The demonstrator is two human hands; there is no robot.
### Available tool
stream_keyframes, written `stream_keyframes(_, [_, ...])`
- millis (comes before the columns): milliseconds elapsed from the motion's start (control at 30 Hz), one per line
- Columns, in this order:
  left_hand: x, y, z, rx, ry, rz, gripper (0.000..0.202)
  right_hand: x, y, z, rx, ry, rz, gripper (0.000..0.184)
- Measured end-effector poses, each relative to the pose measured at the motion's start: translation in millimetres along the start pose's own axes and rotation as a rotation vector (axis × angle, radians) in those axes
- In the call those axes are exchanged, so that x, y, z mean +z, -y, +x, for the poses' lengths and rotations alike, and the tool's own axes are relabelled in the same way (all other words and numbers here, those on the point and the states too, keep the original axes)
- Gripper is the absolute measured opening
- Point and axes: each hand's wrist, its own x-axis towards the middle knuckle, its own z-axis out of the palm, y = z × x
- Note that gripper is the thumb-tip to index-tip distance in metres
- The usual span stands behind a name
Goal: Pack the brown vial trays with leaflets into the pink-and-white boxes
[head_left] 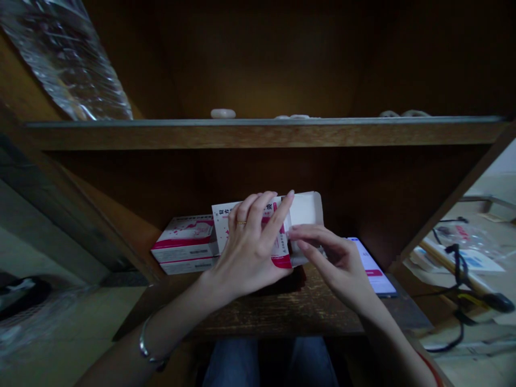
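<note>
My left hand (pixel 250 242) is wrapped round a white and pink carton (pixel 278 252) held upright over the lower wooden shelf (pixel 282 306). The carton's end flap (pixel 308 208) stands open at the top right. My right hand (pixel 334 263) is at the carton's open end, fingers pinched together at the opening; what they hold, if anything, is hidden. A ring sits on one left finger and a bracelet on the left wrist.
A second pink and white carton (pixel 185 244) lies on the shelf to the left. A lit phone (pixel 373 267) lies flat to the right. Small pale objects (pixel 223 113) rest on the upper shelf. Cables and papers (pixel 459 258) cover the floor at right.
</note>
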Motion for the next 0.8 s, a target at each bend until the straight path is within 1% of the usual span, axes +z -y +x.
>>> stream_keyframes(67, [-2.1,3,0,-0.028,-0.013,-0.009,0.086,-6,4,-5,-0.135,0.033,-0.106,0.028])
stream_keyframes(100, [-3.2,4,0,-0.034,-0.02,-0.012,0.086,-9,5,-7,-0.183,0.022,-0.176,0.038])
stream_keyframes(167, [-5.0,5,1,-0.037,-0.034,-0.017,0.086,-13,2,-11,-0.228,-0.049,-0.315,0.065])
stream_keyframes(233, [-6.1,4,1,-0.036,-0.04,-0.024,0.082,-13,-5,-11,-0.195,-0.106,-0.346,0.089])
stream_keyframes(267, [-6.2,3,1,-0.038,-0.043,-0.031,0.08,-12,-9,-11,-0.156,-0.104,-0.299,0.099])
stream_keyframes(300, [-6.0,2,1,-0.039,-0.045,-0.04,0.078,-11,-13,-10,-0.105,-0.085,-0.229,0.104])
stream_keyframes(333, [-5.6,0,1,-0.037,-0.044,-0.049,0.075,-9,-16,-10,-0.052,-0.061,-0.159,0.105])
stream_keyframes(400, [-4.0,-3,1,-0.025,-0.041,-0.068,0.072,-4,-18,-10,0.016,-0.023,-0.069,0.096])
stream_keyframes(500, [-0.7,-8,0,0.0,-0.016,-0.098,0.073,4,-14,-13,0.025,0.045,-0.05,0.073])
stream_keyframes(567, [1.3,-10,-1,0.01,-0.005,-0.115,0.076,10,-11,-16,0.049,0.094,-0.033,0.066])
stream_keyframes(633, [2.7,-11,-1,0.018,-0.01,-0.126,0.078,15,-10,-19,0.098,0.084,-0.003,0.064])
stream_keyframes(700, [3.6,-12,0,0.024,-0.021,-0.13,0.082,20,-11,-20,0.139,0.036,0.034,0.063])
stream_keyframes(800, [4.1,-12,1,0.028,-0.021,-0.129,0.089,24,-11,-19,0.149,0.014,0.066,0.061])
